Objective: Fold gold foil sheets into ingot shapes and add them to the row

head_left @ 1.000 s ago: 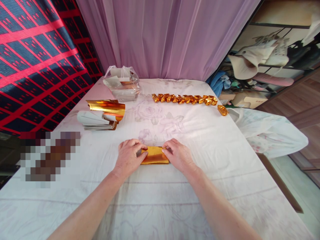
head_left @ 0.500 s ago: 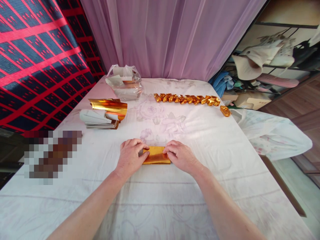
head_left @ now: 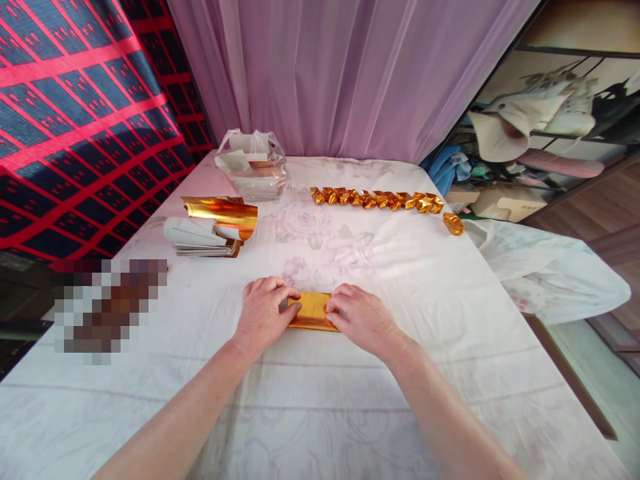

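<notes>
Both hands, left hand [head_left: 265,315] and right hand [head_left: 363,317], rest palm-down, fingers curled.

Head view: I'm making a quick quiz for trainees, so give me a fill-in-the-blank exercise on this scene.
1. Both hands, left hand and right hand, press a folded sheet of ____ foil paper.
2. The finished folded pieces lie in a ____ at the far side.
3. The stack of sheets lies to the person's ____.

Missing words: gold; row; left
</notes>
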`<state>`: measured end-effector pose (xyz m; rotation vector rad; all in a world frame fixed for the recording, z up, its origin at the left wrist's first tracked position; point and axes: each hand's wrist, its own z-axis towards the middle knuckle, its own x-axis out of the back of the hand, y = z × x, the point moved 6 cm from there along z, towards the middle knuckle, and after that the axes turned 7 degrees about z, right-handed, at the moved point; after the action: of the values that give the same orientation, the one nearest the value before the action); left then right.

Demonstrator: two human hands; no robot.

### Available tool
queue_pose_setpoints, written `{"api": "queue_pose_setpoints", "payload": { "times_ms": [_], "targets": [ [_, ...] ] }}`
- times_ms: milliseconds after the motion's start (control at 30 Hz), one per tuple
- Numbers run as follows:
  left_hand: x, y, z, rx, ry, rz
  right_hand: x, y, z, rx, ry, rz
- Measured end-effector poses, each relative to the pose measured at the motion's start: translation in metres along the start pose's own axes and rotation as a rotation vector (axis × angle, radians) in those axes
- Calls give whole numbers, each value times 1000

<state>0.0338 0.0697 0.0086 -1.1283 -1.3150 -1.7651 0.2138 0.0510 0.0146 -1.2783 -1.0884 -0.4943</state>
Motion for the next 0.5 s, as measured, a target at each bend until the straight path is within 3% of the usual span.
{"api": "queue_pose_setpoints", "payload": {
  "times_ms": [267, 500],
  "targets": [
    [0, 0, -1, -6, -12, 23, -10, -20, -2, 78, -149, -99],
    [-2, -1, -1, -20, 9, 36, -5, -19, -2, 82, -98, 71]
  ]
}}
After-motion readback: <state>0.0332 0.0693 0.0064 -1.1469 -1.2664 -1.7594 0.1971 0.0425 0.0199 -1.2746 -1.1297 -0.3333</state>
